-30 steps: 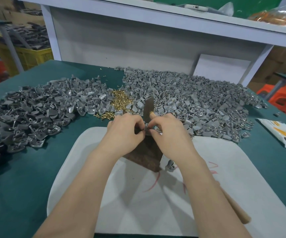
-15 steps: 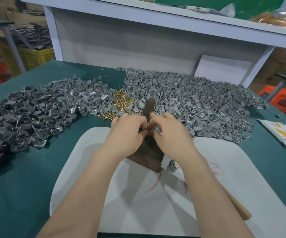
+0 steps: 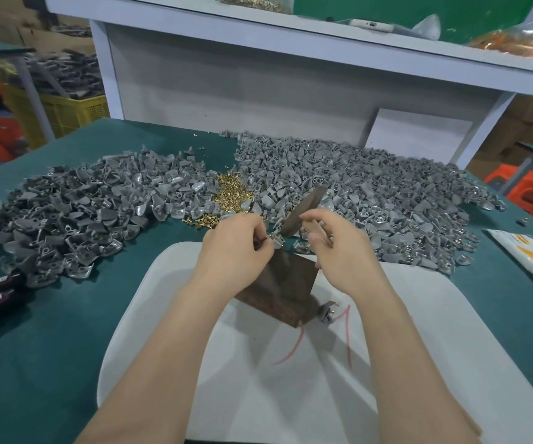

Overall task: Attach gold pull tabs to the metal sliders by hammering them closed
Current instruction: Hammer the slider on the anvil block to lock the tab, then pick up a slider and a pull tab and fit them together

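Left hand (image 3: 236, 243) pinches small grey metal slider (image 3: 275, 240) over rusty brown iron block (image 3: 279, 283), likely for seating. Right hand (image 3: 335, 251) at 3 o'clock, curled, contents unclear. Gold pull tabs (image 3: 231, 193) piled at 12.

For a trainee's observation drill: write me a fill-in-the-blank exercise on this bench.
The gold pull tabs lie between two heaps of ___ sliders.
The rusty block stands on a ___ mat.
The ___ hand pinches a small slider above the block.
Marks drawn on the mat are ___.
Missing: grey; white; left; red.
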The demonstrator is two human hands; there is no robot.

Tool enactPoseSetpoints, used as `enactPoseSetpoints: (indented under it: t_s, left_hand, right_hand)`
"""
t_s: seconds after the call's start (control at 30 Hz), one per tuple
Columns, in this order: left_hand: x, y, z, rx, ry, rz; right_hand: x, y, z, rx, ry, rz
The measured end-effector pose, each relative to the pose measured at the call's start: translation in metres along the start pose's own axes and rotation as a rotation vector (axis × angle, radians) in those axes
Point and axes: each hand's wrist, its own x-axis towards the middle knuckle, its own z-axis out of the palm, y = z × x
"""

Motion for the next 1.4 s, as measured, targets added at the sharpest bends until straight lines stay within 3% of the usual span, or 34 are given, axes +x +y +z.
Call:
enactPoseSetpoints:
  t_s: [0.33,0.47,0.53,0.63,0.7,0.73,0.8,0.87,0.93,1.0,1.17,1.4]
  left_hand:
    - [0.0,0.003,0.001,-0.026,0.026,-0.098]
    - [-0.001,0.004,0.0,-0.058,0.031,-0.102]
    - [-0.002,0.005,0.0,-0.098,0.033,-0.083]
    - [-0.001,0.006,0.001,-0.171,0.031,-0.03]
    - [0.0,0.006,0.002,-0.222,0.051,-0.027]
    - [0.001,0.005,0.003,-0.25,0.076,-0.04]
    - [0.004,0.002,0.003,-0.303,0.142,-0.078]
    - [0.006,0.001,0.002,-0.351,0.228,-0.13]
    - [0.008,-0.001,-0.001,-0.417,0.347,-0.192]
    - [0.01,-0.005,-0.008,-0.544,0.479,-0.282]
    - [0.015,-0.018,-0.021,-1.003,0.712,-0.539]
    - [0.015,-0.021,-0.02,-1.141,0.758,-0.601]
  right_hand:
    - [0.008,0.031,-0.017,-0.06,-0.095,0.246]
    - [0.012,0.027,-0.01,-0.245,0.054,0.207]
    - [0.009,0.017,-0.008,-0.2,0.139,0.097]
    - [0.006,-0.009,-0.002,0.005,-0.067,-0.066]
    - [0.007,-0.025,0.005,0.055,-0.263,-0.087]
    - [0.011,-0.03,0.007,0.076,-0.279,-0.079]
    - [0.027,-0.037,0.008,0.142,-0.127,-0.042]
    - [0.055,-0.039,0.004,0.15,0.158,0.035]
    - [0.083,-0.039,0.002,0.034,0.246,0.187]
    - [0.096,-0.043,0.013,-0.178,0.126,0.263]
    - [0.09,-0.064,0.069,-0.295,-0.255,-0.118]
    - [0.1,-0.069,0.115,-0.639,-0.304,-0.065]
